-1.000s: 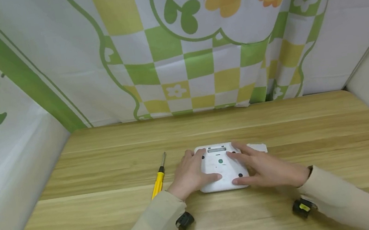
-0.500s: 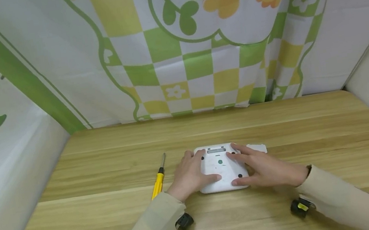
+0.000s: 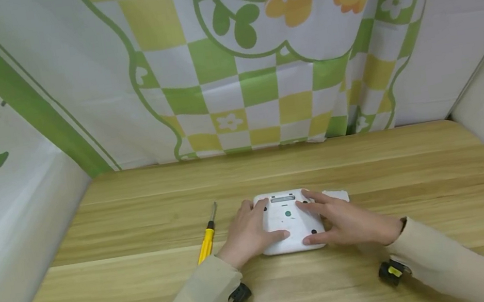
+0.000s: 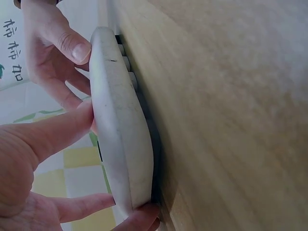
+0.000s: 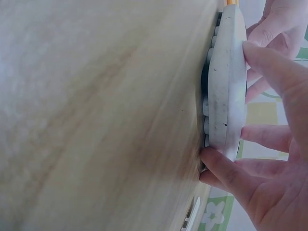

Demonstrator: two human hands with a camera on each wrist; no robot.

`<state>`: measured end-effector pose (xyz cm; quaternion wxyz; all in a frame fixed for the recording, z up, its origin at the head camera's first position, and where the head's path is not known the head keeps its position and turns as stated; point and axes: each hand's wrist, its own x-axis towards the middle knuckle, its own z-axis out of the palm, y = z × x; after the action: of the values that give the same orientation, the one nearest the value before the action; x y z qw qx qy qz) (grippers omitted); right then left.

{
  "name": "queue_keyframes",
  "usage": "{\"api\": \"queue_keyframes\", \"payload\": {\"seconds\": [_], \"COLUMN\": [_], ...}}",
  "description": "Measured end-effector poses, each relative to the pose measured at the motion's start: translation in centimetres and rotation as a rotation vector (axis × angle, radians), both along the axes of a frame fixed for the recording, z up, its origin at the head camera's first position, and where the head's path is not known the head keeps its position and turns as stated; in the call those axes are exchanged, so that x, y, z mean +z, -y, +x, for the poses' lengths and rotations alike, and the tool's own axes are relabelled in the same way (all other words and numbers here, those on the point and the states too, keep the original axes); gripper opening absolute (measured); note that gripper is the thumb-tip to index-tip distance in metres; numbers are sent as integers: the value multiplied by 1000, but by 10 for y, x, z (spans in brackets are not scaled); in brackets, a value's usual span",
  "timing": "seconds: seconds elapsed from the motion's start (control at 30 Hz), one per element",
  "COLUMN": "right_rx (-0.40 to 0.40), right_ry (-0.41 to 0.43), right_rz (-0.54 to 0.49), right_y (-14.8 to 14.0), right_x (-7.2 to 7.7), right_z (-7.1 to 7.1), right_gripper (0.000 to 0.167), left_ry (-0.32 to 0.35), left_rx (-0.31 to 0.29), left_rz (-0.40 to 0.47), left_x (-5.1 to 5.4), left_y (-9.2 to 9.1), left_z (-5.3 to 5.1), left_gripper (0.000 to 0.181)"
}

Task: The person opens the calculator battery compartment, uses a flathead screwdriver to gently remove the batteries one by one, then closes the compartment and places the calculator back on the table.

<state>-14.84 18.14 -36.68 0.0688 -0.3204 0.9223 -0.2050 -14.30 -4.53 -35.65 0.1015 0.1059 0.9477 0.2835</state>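
A white calculator (image 3: 287, 222) lies face down on the wooden table, its keys showing along the underside in both wrist views. Its back carries dark round feet, a green dot and an uncovered slot (image 3: 283, 199) near the far edge. My left hand (image 3: 249, 231) holds the left side, thumb on the back and fingertips at the edge. From the right, my right hand (image 3: 348, 218) holds it the same way, with a finger at the lower edge in the right wrist view. What lies inside the slot is too small to tell.
Left of my left hand lies a yellow-handled screwdriver (image 3: 207, 239), its tip pointing away. A small white cover piece (image 3: 338, 195) rests behind my right hand. The table (image 3: 141, 228) ends at a patterned curtain (image 3: 256, 86).
Both hands keep their hold on the calculator, and it stays in place. Only the head view shifts very slightly.
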Motion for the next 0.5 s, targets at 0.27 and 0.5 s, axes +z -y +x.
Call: {"api": "queue_keyframes", "payload": {"seconds": [0.27,0.5], "right_rx": [-1,-2], "right_ry": [3,-13], "right_rz": [-8,-16], "right_y": [2,1], "right_x": [0,-1], "right_z": [0,-1], "right_gripper": [80,79], "left_ry": [5,30], "left_rx": [-25,-57], "left_rz": [0,36], "left_x": [0,2], "left_y": [4,12], "left_z": [2,1], "left_gripper": [77,73]}}
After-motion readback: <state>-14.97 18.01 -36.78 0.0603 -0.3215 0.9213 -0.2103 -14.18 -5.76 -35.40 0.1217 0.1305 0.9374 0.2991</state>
